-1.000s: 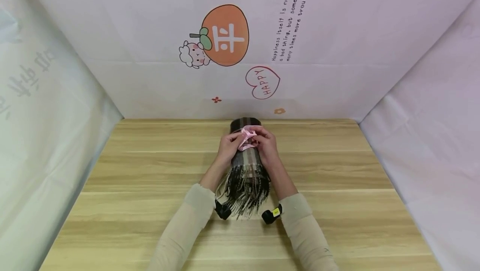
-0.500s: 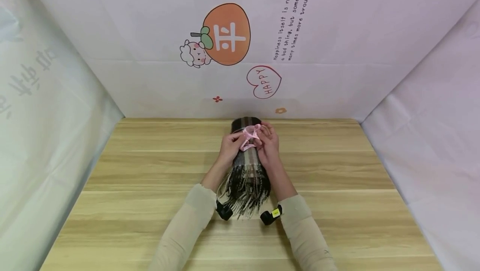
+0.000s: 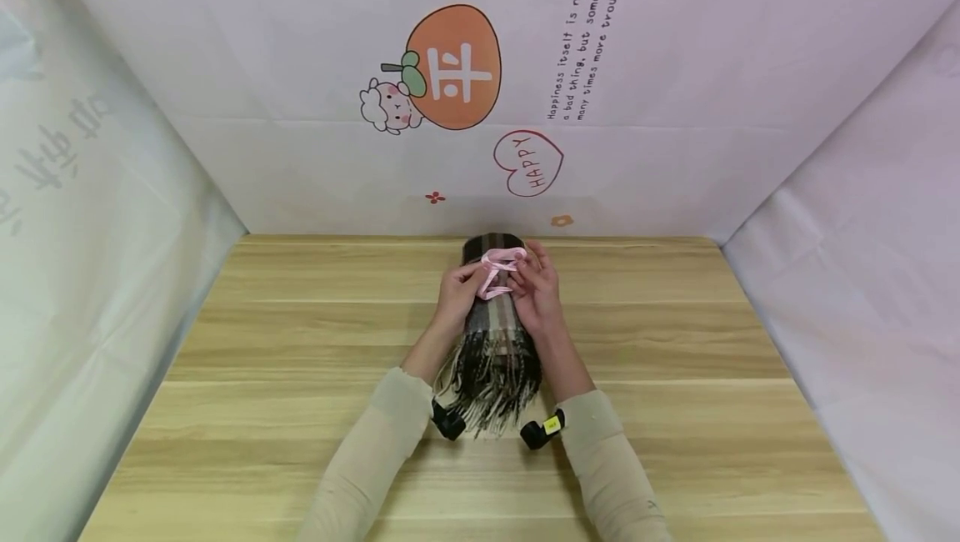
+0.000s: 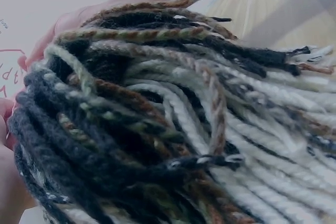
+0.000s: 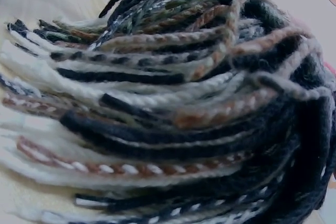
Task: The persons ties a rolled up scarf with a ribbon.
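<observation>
A plaid scarf [image 3: 492,318], rolled up in black, grey and brown, lies lengthwise on the table with its fringe toward me. Across its upper part runs a pink ribbon [image 3: 504,255], looped around the roll. My left hand [image 3: 456,298] pinches the ribbon at the roll's left side. On the other side, my right hand [image 3: 542,296] pinches a ribbon loop between thumb and fingers. Twisted fringe strands [image 4: 199,108] fill the left wrist view and hide most of the fingers. Likewise, fringe [image 5: 173,93] covers nearly all of the right wrist view.
The wooden table [image 3: 315,342] reaches back to a white printed wall sheet [image 3: 315,142], which stands just behind the roll's far end. White sheets also close off both sides. Black wrist cameras [image 3: 536,434] sit beside the fringe, below the cuffs.
The right hand has turned and drawn its part of the pink ribbon to the right, widening the loop at the top. The left hand stays nearly in place, and so does the scarf.
</observation>
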Demonstrator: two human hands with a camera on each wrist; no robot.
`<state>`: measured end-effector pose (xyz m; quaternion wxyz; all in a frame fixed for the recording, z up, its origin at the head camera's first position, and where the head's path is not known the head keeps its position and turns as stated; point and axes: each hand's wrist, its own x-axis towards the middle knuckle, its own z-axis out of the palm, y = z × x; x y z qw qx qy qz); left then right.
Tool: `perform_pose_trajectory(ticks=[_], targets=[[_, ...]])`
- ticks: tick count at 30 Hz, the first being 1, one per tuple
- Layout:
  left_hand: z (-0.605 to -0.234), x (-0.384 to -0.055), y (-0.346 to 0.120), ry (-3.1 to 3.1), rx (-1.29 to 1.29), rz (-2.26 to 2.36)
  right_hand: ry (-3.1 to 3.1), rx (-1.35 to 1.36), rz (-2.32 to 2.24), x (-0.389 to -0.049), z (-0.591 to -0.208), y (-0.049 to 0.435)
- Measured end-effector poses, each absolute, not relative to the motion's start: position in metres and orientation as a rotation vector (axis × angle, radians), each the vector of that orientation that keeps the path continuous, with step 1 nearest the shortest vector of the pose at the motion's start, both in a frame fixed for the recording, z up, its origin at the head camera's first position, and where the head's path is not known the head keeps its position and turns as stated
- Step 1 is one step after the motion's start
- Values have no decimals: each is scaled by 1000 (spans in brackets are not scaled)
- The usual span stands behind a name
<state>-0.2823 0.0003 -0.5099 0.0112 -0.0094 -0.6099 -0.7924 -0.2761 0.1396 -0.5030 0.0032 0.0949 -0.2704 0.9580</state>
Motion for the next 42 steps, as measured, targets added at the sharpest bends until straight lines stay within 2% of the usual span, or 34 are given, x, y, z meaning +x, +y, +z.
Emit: perform_pose_trajectory(ticks=[10, 16, 28, 34, 42], targets=[[-507, -284, -3, -1753, 19, -2635, -1131, -58, 2923, -279, -495, 136], [-506, -283, -4, -1770, -58, -2657, -1185, -152, 2944, -279, -494, 138], [-503, -282, -2, -1811, -23, -2602, -1542, -411, 2982, -278, -485, 152], [-502, -280, -3, -1841, -18, -2587, -1487, -451, 3037, -278, -480, 153], [-501, -279, -3, -1831, -22, -2600, -1358, -338, 3098, -275, -485, 154]])
